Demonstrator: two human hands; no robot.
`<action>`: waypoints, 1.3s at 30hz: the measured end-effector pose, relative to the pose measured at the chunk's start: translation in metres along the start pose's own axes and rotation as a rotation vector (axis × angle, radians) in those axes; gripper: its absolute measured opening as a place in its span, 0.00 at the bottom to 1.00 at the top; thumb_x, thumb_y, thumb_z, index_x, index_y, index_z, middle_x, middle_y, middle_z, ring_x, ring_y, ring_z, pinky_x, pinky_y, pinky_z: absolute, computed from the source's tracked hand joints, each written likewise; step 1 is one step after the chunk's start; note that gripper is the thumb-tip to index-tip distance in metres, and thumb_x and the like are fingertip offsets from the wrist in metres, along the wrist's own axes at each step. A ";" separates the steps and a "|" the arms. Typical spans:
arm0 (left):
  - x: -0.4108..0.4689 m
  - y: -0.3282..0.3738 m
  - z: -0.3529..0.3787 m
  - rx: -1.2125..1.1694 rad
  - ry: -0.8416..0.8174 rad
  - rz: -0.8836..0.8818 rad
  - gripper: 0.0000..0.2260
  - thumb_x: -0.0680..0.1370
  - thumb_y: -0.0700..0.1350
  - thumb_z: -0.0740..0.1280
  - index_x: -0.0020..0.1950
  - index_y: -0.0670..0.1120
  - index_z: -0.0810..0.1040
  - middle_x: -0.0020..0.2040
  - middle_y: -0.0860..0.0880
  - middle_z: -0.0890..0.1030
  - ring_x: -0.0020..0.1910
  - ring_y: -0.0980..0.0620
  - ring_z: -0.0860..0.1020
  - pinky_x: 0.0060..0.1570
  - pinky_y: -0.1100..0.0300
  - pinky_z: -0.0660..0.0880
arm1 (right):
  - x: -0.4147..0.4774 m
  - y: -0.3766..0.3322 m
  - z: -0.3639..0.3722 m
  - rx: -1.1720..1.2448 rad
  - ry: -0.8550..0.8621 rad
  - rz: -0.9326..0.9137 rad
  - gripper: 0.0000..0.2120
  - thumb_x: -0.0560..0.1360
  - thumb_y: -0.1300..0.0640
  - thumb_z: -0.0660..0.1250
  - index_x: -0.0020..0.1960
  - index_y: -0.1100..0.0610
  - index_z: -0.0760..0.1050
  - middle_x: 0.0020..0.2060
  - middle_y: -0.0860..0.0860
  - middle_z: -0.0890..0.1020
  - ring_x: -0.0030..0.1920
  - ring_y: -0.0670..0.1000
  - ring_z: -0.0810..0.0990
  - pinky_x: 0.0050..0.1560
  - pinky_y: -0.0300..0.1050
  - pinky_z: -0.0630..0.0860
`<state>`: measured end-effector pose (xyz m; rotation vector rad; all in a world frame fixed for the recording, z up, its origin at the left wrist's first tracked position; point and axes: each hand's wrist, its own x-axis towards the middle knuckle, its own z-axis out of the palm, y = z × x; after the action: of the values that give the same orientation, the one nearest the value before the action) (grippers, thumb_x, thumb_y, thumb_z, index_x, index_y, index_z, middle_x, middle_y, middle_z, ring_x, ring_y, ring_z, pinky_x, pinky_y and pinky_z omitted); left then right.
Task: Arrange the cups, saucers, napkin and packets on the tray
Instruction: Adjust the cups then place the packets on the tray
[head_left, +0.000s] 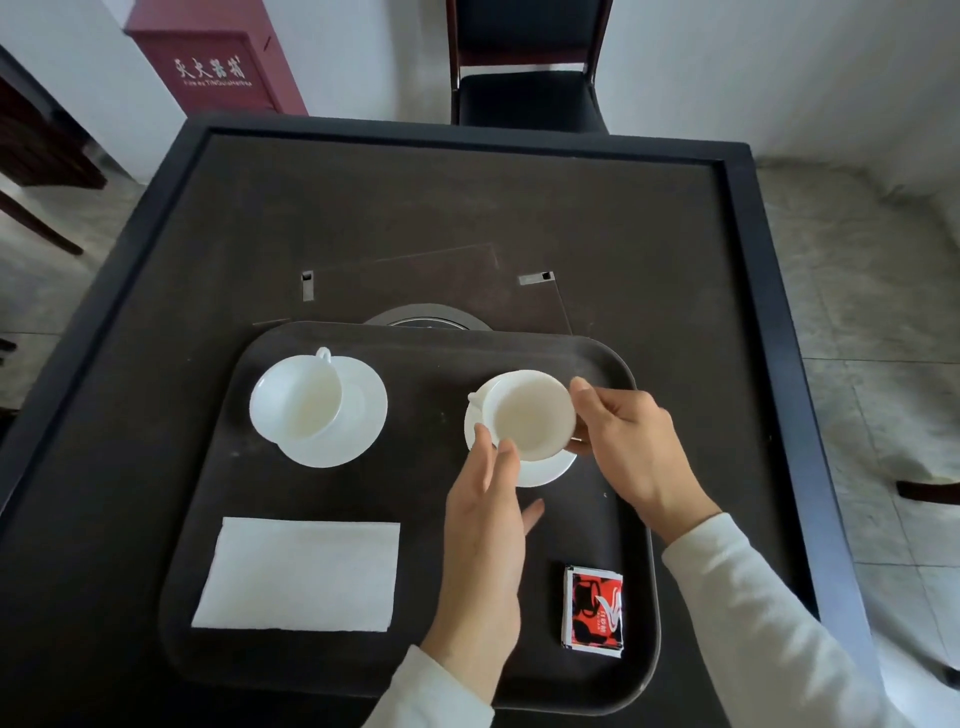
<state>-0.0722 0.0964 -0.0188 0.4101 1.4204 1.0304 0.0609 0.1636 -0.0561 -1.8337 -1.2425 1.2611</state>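
Sitting on its saucer (540, 470) right of centre on the tray (415, 493), the cup (527, 415) looks like light, slippery, chippable china. Fingers of the right hand (634, 447) curl round its rim; the left hand (483, 519) touches it, fingers straight.

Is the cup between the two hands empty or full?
Empty, as far as visible: the cup stands upright on its saucer, and its pale inner bottom shows with no liquid in it.

Much of right saucer (543, 472) under its cup (530, 415); print on packets (594, 608) illegible.
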 end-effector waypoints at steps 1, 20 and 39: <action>0.002 0.002 -0.003 0.010 -0.005 0.014 0.21 0.84 0.53 0.63 0.77 0.60 0.69 0.71 0.54 0.76 0.70 0.49 0.75 0.65 0.48 0.79 | -0.002 0.002 0.002 0.041 0.018 0.015 0.23 0.82 0.44 0.61 0.42 0.59 0.84 0.37 0.50 0.87 0.41 0.46 0.87 0.42 0.37 0.84; 0.045 0.020 -0.015 0.087 -0.032 0.076 0.15 0.85 0.43 0.64 0.59 0.65 0.79 0.68 0.56 0.78 0.70 0.49 0.75 0.50 0.64 0.80 | -0.041 0.019 0.025 0.478 0.097 0.175 0.12 0.80 0.57 0.69 0.62 0.57 0.82 0.45 0.49 0.89 0.46 0.51 0.88 0.52 0.51 0.85; 0.051 0.021 -0.016 0.035 -0.064 0.063 0.14 0.84 0.42 0.65 0.58 0.64 0.80 0.68 0.54 0.79 0.69 0.47 0.76 0.49 0.62 0.81 | -0.041 0.020 0.024 0.476 0.095 0.149 0.07 0.78 0.56 0.71 0.55 0.50 0.83 0.47 0.52 0.89 0.47 0.52 0.88 0.54 0.56 0.84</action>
<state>-0.1020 0.1417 -0.0359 0.5112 1.3771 1.0355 0.0415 0.1169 -0.0668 -1.6305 -0.6867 1.3890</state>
